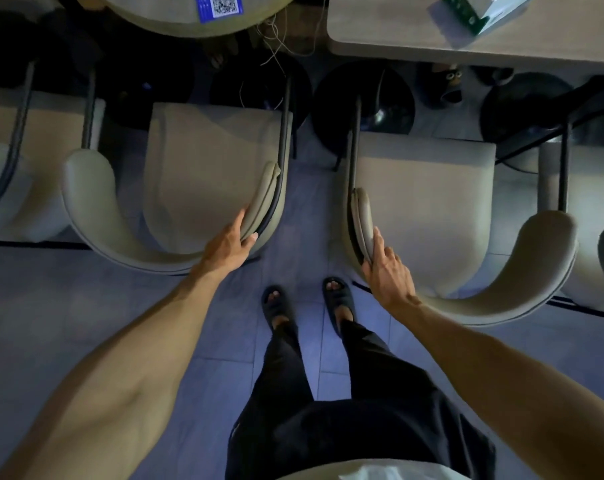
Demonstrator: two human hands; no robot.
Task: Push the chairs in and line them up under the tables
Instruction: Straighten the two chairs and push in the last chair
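The person stood on the grey tiled floor (85, 306) in dark open-toed sandals (276, 306), between two cream upholstered chairs with curved backrests and dark metal frames. The left hand (229, 244) gripped the near end of the left cream chair (203, 174)'s backrest, thumb on the inner face and fingers curled round the outer edge. The right hand (388, 271) held the matching backrest end of the right cream chair (428, 209), index finger lying along the pad and the other fingers wrapped about its edge. Both seats showed whole, drawn out from the tabletops; the right chair sat nearer the person than the left one. Beyond the left chair lay a round pale tabletop (168, 19) bearing a blue QR-code sticker (220, 5), and beyond the right chair a rectangular pale tabletop (397, 36) carrying a green and white box (480, 8). Another cream chair (16, 168) stood at the far left.
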